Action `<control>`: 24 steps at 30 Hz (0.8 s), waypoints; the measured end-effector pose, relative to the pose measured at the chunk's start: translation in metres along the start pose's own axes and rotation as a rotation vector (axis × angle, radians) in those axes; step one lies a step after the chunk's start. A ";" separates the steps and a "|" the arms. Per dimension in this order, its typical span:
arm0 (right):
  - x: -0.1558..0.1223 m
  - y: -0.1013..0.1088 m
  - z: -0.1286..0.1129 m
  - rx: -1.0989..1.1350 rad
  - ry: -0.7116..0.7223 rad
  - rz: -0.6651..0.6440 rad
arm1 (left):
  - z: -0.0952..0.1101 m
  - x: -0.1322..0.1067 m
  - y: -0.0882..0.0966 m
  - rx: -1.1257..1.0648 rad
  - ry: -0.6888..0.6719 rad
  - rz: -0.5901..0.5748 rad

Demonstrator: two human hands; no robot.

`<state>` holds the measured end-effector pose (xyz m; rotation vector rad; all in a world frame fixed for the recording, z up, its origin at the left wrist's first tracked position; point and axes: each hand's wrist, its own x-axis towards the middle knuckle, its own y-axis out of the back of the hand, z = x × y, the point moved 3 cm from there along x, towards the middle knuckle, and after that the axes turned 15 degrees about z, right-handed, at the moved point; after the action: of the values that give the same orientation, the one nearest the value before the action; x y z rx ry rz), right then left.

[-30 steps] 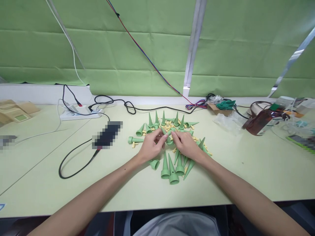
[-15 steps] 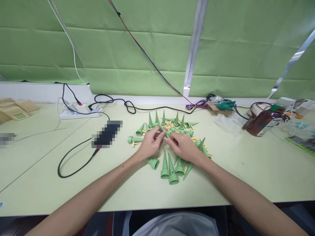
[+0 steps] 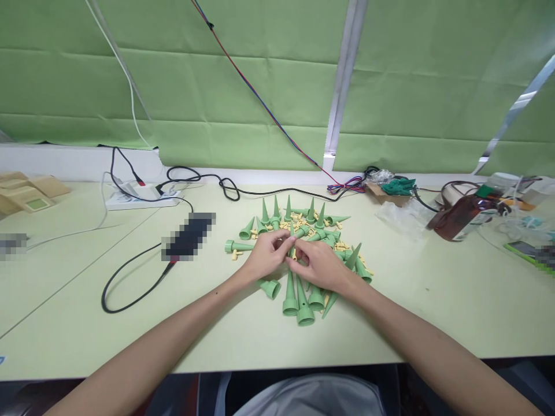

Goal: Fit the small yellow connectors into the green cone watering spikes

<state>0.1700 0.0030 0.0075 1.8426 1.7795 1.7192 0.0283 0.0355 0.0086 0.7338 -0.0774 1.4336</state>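
Observation:
My left hand is closed around a green plastic cone-shaped watering spike, its tip showing above the fingers. My right hand meets it, fingers pinched on a small yellow valve piece against the spike; the joint is partly hidden by fingers. Around both hands lie several more green spikes, some standing point up, such as the spike behind. Lying nearer me is a spike with its open cup end toward me. Small yellow valves are strewn among the spikes behind my hands.
On the left, a blurred dark device lies with a black cable beside a power strip. To the right are a brown bottle, clear plastic bags and a small cardboard box. The table's front edge runs close to me.
My right hand has shifted slightly down and its fingers have turned. The spike between my hands now points upward, and a yellow valve shows at the fingertips.

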 end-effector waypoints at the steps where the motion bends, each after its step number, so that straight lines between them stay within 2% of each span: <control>1: 0.000 -0.001 0.000 0.008 -0.001 -0.001 | 0.000 0.000 0.000 -0.006 0.007 -0.002; 12: -0.003 -0.004 0.001 0.038 0.028 0.006 | -0.002 0.001 -0.001 -0.004 0.010 -0.006; 24: 0.001 0.000 0.000 0.117 -0.069 0.045 | 0.002 0.004 0.003 -0.010 0.021 0.030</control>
<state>0.1698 0.0039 0.0085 1.9769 1.8629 1.5758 0.0272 0.0378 0.0132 0.7117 -0.0801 1.4684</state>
